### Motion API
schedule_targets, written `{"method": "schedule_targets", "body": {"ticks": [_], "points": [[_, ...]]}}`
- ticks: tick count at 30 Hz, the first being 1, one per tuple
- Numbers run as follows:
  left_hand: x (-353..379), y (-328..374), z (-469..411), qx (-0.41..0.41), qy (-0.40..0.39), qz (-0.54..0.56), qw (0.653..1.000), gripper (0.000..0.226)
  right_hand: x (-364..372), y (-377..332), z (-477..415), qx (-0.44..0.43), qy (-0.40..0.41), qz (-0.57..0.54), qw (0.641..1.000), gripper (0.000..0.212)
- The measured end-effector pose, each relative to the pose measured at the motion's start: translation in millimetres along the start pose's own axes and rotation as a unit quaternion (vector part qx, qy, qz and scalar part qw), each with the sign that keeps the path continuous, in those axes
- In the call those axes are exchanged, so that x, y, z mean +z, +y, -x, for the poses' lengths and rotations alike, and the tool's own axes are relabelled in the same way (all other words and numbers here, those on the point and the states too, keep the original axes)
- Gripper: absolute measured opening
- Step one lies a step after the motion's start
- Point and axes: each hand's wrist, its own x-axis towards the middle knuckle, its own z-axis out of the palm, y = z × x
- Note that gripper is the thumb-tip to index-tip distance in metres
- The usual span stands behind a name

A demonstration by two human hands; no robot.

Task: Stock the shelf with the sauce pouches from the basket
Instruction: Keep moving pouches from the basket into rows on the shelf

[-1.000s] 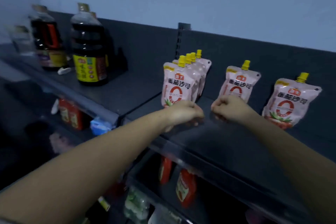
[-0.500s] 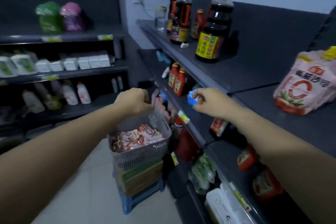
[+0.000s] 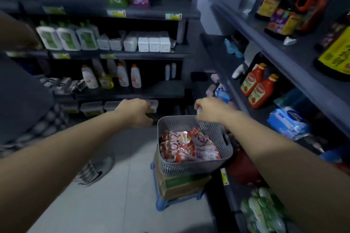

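1. Left grip (image 3: pixel 135 111): hung just left of the basket (image 3: pixel 193 164), outside its rim, with the back of the hand to the camera. Its fingers were curled under and hidden, so whether it held anything could not be told.
2. Right grip (image 3: pixel 210 108): hovered over the basket's far right corner, fingers curled downward. A pale sliver showed beside the thumb, too unclear to tell a pinch from an empty curl.
3. Pouches (image 3: pixel 187 145): lay flat in a loose, overlapping heap in the bottom of the basket. The basket stood on a carton (image 3: pixel 180 185), which rested on a blue stool (image 3: pixel 161 204) at the foot of the shelf (image 3: pixel 251 30).
4. Step in hand, as judged: the next pick from the basket. The right grip would do best to drop straight in and take the topmost pouch by its upper edge or spout. The filled body would probably sag and slip, and neighbours might drag along.
5. The stack under the basket looked narrow, so the left grip could steady the near rim during the lift.
6. The lift should clear the ketchup bottles (image 3: pixel 257 85) on the middle board. The pouches' own place on the shelf lay out of view.
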Motion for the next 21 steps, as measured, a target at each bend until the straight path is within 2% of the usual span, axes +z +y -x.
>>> {"method": "schedule_targets", "body": {"ticks": [4,12,16,21], "points": [[27,-6,-38,0.016,-0.054,-0.013,0.998,0.037,32,18,-34,0.012,-0.058,0.004,0.998,0.031],[75,27,-130,0.024,-0.118,-0.027,0.992,0.039,81,101,-95,0.042,-0.171,-0.022,0.984,0.027],[105,47,-163,0.02,-0.163,-0.031,0.986,0.033,113,146,-128,0.051,-0.219,-0.054,0.973,0.013],[148,48,-197,0.003,-0.213,0.01,0.977,0.029,155,176,-152,0.06,-0.288,-0.069,0.953,0.018]]}}
